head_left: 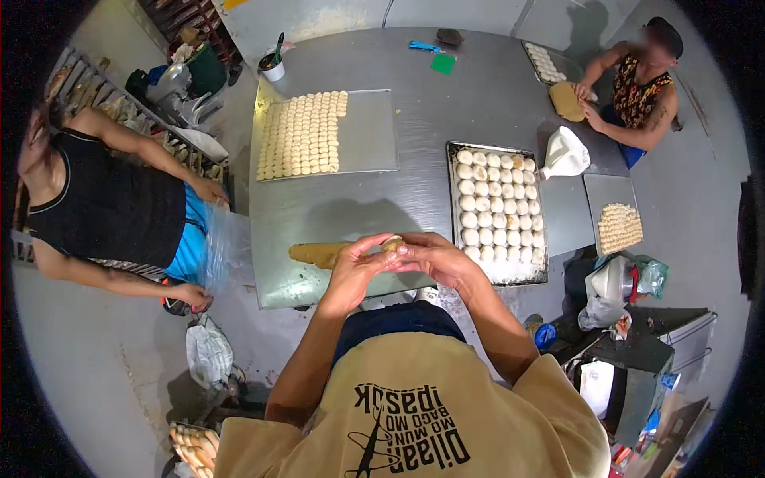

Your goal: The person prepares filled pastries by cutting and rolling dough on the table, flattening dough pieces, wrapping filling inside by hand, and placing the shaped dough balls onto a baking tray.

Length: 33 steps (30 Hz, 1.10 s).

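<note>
Both your left hand and right hand are pinched around a small dough piece right above the steel table edge, dough log just left, tray of dough balls on your right.

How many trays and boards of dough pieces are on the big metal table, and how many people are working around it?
Metal baking trays with dough balls: 2, the big one by the right hand and a small one at the far corner.
Flat boards with dough pieces: 2, a large one and a small one.
People: 3.
Total: 7.
</note>
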### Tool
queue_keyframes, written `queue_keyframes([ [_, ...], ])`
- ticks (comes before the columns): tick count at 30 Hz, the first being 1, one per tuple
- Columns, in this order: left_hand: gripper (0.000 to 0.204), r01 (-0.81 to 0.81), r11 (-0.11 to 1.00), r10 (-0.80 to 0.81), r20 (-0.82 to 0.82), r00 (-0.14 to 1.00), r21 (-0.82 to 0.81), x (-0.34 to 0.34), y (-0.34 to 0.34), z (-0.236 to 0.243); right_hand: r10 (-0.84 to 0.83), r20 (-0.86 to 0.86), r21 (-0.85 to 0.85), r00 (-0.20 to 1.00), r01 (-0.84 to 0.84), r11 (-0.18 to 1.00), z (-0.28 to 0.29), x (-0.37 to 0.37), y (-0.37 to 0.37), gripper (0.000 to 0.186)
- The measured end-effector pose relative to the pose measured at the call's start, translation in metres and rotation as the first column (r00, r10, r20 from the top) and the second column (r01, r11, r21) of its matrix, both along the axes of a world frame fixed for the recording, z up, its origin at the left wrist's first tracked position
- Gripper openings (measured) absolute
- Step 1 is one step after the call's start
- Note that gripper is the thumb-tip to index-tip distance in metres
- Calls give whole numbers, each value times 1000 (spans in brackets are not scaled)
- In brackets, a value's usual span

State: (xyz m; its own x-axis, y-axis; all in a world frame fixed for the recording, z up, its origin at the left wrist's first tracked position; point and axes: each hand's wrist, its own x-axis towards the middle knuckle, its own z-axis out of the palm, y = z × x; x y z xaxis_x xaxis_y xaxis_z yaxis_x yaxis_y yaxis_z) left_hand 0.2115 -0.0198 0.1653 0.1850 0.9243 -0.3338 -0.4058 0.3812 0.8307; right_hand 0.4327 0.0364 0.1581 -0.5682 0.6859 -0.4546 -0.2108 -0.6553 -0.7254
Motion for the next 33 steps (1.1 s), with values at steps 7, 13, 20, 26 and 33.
queue_keyframes([
  [7,37,-118,993,120,-88,989,30,4,1,-15,-180,253,313,951,96,945,-3,-24,-10,34],
  [13,38,39,999,-38,-39,999,17,-6,7,-4,-168,320,353,932,47,934,17,-13,-2,32],
  [20,37,178,984,-177,150,973,3,-5,15,3,-113,285,327,952,14,945,33,-1,-8,47],
  [26,33,26,993,-2,-197,980,115,22,17,-5,-132,353,374,926,-11,927,14,4,-8,36],
  [33,30,16,1000,-16,-106,994,3,37,26,-13,-299,382,554,875,42,831,-23,21,-6,31],
])
